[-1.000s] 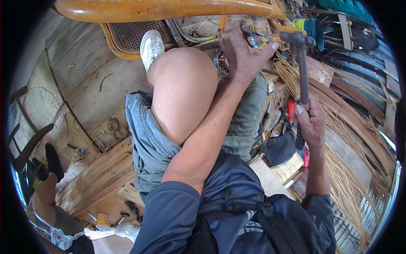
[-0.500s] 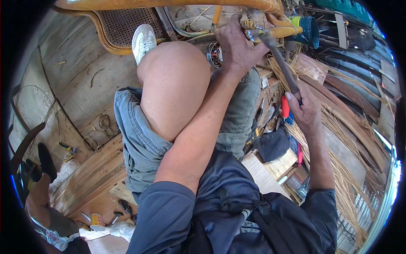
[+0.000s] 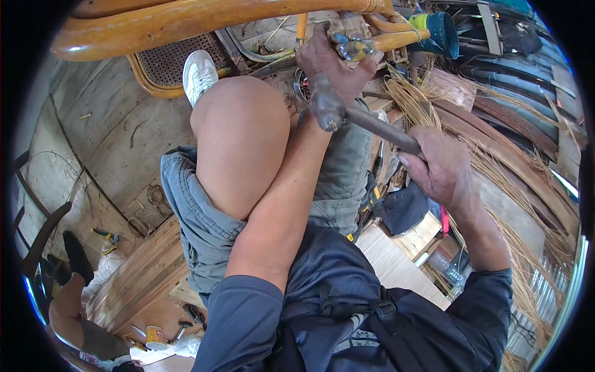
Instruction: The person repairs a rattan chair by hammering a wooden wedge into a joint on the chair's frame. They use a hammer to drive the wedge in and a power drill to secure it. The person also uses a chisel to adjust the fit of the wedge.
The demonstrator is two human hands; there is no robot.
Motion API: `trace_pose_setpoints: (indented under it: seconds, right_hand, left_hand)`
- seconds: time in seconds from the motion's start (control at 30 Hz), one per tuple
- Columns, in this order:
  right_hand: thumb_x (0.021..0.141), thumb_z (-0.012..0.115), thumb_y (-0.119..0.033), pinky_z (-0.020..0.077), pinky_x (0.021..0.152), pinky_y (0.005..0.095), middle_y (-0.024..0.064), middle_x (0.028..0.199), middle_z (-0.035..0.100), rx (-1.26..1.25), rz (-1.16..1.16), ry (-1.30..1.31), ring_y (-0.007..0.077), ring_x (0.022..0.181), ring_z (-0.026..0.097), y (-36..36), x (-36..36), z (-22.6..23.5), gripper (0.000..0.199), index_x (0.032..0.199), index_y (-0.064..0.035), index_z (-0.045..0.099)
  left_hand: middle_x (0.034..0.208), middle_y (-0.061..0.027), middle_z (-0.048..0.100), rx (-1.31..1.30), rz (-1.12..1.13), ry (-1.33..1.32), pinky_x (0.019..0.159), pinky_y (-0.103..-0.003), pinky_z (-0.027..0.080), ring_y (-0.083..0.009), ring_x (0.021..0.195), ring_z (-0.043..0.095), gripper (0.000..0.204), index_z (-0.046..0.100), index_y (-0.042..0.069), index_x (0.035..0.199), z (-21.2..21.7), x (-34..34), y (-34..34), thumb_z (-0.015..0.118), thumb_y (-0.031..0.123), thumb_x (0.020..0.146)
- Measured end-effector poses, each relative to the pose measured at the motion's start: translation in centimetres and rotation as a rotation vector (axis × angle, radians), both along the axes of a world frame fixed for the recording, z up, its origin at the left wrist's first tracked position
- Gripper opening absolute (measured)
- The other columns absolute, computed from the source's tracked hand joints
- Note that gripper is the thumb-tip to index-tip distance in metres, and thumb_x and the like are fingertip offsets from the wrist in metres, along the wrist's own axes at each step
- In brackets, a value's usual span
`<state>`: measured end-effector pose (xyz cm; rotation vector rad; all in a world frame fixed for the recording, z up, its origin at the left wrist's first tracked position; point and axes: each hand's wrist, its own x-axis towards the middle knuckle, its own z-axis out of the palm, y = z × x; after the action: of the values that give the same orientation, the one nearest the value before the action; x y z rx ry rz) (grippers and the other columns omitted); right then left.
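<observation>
A right hand (image 3: 441, 168) wraps its fingers around a hammer (image 3: 359, 118), head just below the left hand (image 3: 334, 59), whose fingers clamp a joint on the cane chair frame (image 3: 186, 22) overhead.

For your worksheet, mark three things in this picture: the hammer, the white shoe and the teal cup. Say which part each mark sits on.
hammer (image 3: 327, 111): head view, on its metal head.
white shoe (image 3: 199, 73): head view, on the middle of its upper.
teal cup (image 3: 441, 35): head view, on its side wall.
</observation>
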<state>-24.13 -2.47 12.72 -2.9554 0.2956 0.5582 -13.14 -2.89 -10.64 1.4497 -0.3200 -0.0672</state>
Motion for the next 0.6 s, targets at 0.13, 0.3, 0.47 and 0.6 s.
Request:
trace_pose_setpoints:
  seconds: [0.13, 0.3, 0.47, 0.6]
  right_hand:
    - [0.086, 0.060, -0.026, 0.0463, 0.060, 0.0425, 0.0157, 0.079, 0.057, -0.170, -0.214, 0.074, 0.0353, 0.074, 0.058, -1.5, -0.2, -1.1, 0.024, 0.092, -0.0053, 0.051]
    - [0.086, 0.059, -0.033, 0.0463, 0.058, 0.0419, 0.0138, 0.078, 0.056, -0.077, -0.046, 0.083, 0.0330, 0.069, 0.058, 1.0, 0.3, 0.1, 0.028, 0.090, -0.0068, 0.050]
    - [0.086, 0.059, -0.034, 0.0471, 0.055, 0.0414, 0.0118, 0.079, 0.057, -0.099, 0.072, 0.110, 0.0309, 0.068, 0.060, 1.3, 0.8, 0.9, 0.028, 0.091, -0.0079, 0.049]
    - [0.087, 0.058, -0.034, 0.0483, 0.056, 0.0416, 0.0116, 0.082, 0.059, -0.299, -0.119, 0.118, 0.0320, 0.071, 0.061, -1.4, 0.0, -0.1, 0.027, 0.093, -0.0083, 0.052]
  left_hand:
    - [0.096, -0.0212, 0.053, 0.023, -0.034, 0.027, 0.082, -0.049, 0.035, -0.0380, 0.091, 0.048, 0.095, 0.041, -0.007, 0.121, 0.4, 0.1, 0.2, 0.081, 0.048, 0.055]
    - [0.101, -0.0220, 0.053, 0.028, 0.001, -0.010, 0.086, -0.049, 0.034, -0.0390, 0.094, 0.048, 0.095, 0.039, -0.006, 0.122, 0.5, -0.3, 0.4, 0.081, 0.048, 0.055]
    - [0.102, -0.0211, 0.054, 0.012, -0.064, 0.071, 0.088, -0.049, 0.033, -0.0393, 0.096, 0.048, 0.096, 0.038, -0.006, 0.123, 0.6, 0.2, 0.6, 0.080, 0.047, 0.055]
    - [0.102, -0.0201, 0.054, 0.042, -0.080, 0.100, 0.088, -0.050, 0.033, -0.0387, 0.096, 0.048, 0.095, 0.039, -0.006, 0.123, 1.8, -0.4, 1.0, 0.079, 0.047, 0.055]
